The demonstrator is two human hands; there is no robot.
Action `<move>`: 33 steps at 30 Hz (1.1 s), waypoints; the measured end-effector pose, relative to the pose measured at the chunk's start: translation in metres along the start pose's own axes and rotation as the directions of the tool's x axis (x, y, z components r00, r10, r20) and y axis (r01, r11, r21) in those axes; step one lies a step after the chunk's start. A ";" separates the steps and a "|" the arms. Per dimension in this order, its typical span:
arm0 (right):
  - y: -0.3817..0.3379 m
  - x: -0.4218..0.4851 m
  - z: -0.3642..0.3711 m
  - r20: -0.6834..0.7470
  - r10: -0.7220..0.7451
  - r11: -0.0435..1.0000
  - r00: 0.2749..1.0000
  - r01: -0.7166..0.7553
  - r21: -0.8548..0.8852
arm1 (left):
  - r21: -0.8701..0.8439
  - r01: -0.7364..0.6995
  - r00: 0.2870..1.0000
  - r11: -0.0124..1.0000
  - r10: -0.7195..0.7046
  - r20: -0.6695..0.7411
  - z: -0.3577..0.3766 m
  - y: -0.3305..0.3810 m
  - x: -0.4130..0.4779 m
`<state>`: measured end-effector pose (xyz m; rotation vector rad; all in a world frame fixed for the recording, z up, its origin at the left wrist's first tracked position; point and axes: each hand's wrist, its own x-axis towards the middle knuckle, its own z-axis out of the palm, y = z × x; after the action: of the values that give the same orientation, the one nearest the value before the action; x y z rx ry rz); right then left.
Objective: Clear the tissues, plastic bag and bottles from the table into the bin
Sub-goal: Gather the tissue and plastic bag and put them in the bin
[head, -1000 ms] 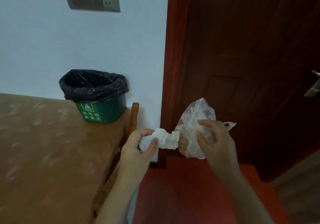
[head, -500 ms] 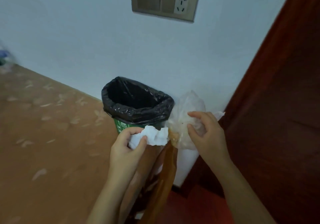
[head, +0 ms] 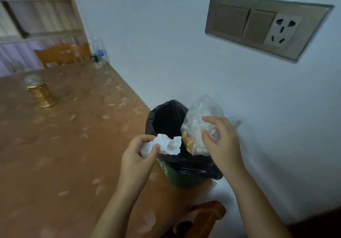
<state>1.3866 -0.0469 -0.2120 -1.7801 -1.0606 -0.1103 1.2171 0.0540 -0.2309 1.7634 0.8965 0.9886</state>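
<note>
A green bin (head: 184,179) lined with a black bag stands on the table's corner by the wall. My left hand (head: 137,159) pinches a crumpled white tissue (head: 168,144) over the bin's near rim. My right hand (head: 220,142) grips a clear plastic bag (head: 200,119) with scraps inside, held above the bin's right side. Clear plastic bottles (head: 97,54) stand blurred at the table's far end against the wall.
The brown patterned table (head: 55,154) stretches left. A gold-based jar with a clear dome (head: 39,92) stands at the far left. Wooden chair backs show at the far end (head: 62,53) and at the near corner (head: 206,217). A switch and socket panel (head: 262,27) is on the wall.
The view has swung left and closer to the bin. Both hands have moved over the bin's opening, still holding the tissue and the plastic bag.
</note>
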 end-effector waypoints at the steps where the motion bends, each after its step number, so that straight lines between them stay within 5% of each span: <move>1: 0.005 0.006 0.005 0.012 -0.017 1.000 1.000 0.017 0.015 | 0.009 0.006 1.000 1.000 -0.006 -0.016 0.002 0.000 0.003; 12: 0.044 0.016 0.031 0.220 -0.091 0.994 0.971 0.103 -0.042 | 0.092 0.024 0.995 0.995 -0.015 -0.102 0.016 -0.008 0.019; 22: 0.077 -0.017 -0.001 0.231 -0.061 0.969 0.971 0.113 -0.218 | 0.237 -0.075 0.997 0.969 0.075 0.010 0.056 -0.017 0.030; 33: 0.084 -0.030 -0.005 0.288 0.000 0.982 0.958 0.055 -0.183 | 0.509 -0.219 0.974 0.832 0.152 0.171 0.086 -0.035 0.045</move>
<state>1.4284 -0.0775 -0.2845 -1.9949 -1.3192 0.0337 1.3072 0.0750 -0.2768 2.3896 0.9919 0.7821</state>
